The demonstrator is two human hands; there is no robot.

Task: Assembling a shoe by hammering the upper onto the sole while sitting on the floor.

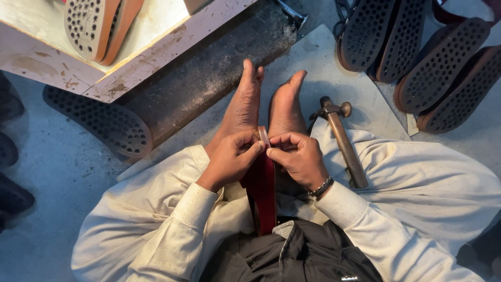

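I sit on the floor with my bare feet (263,107) stretched out in front. A dark red shoe piece (263,193) stands on its edge between my legs. My left hand (229,159) pinches its top edge from the left, thumb and fingers closed on it. My right hand (300,156), with a dark beaded bracelet at the wrist, pinches the same edge from the right. The fingertips of both hands meet at a thin pale strip (264,137) along the top of the piece.
A hammer (342,138) with a wooden handle lies on the floor right of my right foot. Several studded shoe soles (417,49) are piled at the top right, one (99,120) lies at the left. A white wooden stand (104,57) holds more soles.
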